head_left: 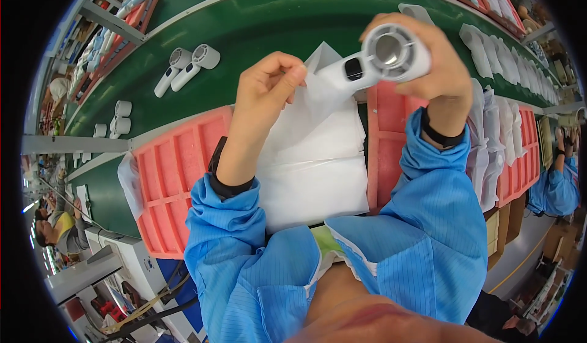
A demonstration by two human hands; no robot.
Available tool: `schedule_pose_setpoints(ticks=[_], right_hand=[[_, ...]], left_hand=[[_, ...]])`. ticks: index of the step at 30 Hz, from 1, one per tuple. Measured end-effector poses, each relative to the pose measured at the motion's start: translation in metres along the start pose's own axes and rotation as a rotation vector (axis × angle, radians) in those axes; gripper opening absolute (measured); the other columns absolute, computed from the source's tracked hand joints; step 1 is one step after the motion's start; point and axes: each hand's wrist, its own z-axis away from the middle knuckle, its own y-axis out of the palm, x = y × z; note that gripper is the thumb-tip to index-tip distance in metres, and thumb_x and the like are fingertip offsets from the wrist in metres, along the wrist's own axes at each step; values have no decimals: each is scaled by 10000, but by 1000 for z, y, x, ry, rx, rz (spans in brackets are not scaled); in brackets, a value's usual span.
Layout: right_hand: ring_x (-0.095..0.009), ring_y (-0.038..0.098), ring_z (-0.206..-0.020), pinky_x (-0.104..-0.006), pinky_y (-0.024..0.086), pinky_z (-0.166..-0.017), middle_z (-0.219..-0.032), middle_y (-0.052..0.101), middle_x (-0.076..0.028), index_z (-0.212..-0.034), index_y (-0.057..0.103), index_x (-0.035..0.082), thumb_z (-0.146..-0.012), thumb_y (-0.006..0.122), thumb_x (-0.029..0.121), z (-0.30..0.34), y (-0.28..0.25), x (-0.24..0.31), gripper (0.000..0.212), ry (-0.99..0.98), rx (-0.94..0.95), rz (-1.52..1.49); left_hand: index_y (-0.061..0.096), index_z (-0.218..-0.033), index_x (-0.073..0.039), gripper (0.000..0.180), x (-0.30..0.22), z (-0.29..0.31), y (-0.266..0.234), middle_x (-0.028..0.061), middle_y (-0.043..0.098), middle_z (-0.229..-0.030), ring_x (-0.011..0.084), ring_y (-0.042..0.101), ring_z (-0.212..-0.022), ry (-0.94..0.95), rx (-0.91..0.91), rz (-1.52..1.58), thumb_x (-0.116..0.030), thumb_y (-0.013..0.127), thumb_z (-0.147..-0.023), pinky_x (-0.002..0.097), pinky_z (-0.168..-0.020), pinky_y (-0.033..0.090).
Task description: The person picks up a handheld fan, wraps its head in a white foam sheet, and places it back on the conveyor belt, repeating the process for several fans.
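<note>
A white handheld fan (pixel 408 59) with a round grille and a dark oval panel is in my right hand (pixel 448 65), whose fingers wrap round its head. Its handle points left and down into the mouth of a thin white bag (pixel 319 95). My left hand (pixel 269 89) pinches the bag's edge between thumb and fingertips. The handle's far end is hidden by the bag. Below both hands lies a stack of flat white bags (pixel 312 190), close to my chest.
Pink compartment trays stand left (pixel 177 190) and right (pixel 386 153) of the stack. Beyond runs a green conveyor belt (pixel 263 28) carrying several bare fans (pixel 203 57) at left. Bagged fans (pixel 489 52) line up at right. Other people work at far left (pixel 55 230) and far right (pixel 556 181).
</note>
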Motion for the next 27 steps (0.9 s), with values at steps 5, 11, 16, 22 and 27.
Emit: schedule_pose_setpoints(ticks=[5, 11, 16, 22, 27], right_hand=[[-218, 580, -930, -301, 456, -823, -1037, 571, -101, -1112, 589, 23, -569, 728, 82, -28, 64, -15, 564, -84, -9, 108], [-276, 570, -953, -332, 471, -819, -1087, 525, -131, -1154, 578, 35, -573, 733, 43, -33, 105, -15, 601, -157, -224, 302], [-305, 553, -982, -354, 477, -826, -1109, 504, -148, -1197, 545, 22, -586, 742, 39, -33, 105, -15, 642, -116, -314, 462], [-299, 557, -1011, -353, 476, -840, -1144, 507, -163, -1234, 507, 10, -639, 751, 39, -35, 99, -20, 644, -132, -438, 515], [-277, 553, -1049, -356, 467, -868, -1171, 521, -156, -1282, 460, 13, -684, 759, 67, -35, 102, -21, 671, -13, -541, 340]], left_hand=[[610, -954, -33, 133, -10, 12, 4, 11, 617, -815, 78, 543, -690, 191, -238, 138, -164, 590, -944, 207, -619, 422], [598, -977, -23, 126, -11, 16, 3, 29, 620, -838, 112, 581, -745, 220, -225, 380, -144, 590, -941, 239, -644, 451], [605, -1059, -18, 238, -16, 28, 17, 64, 618, -813, 161, 591, -772, 591, -231, -577, 0, 663, -829, 278, -635, 478], [598, -1142, -40, 471, 0, 22, 30, 117, 589, -974, 217, 594, -816, 803, -275, -696, 65, 712, -697, 288, -634, 488], [551, -1214, -59, 589, -7, 11, 30, 141, 517, -1147, 240, 593, -887, 651, -388, -656, 8, 754, -665, 296, -697, 500]])
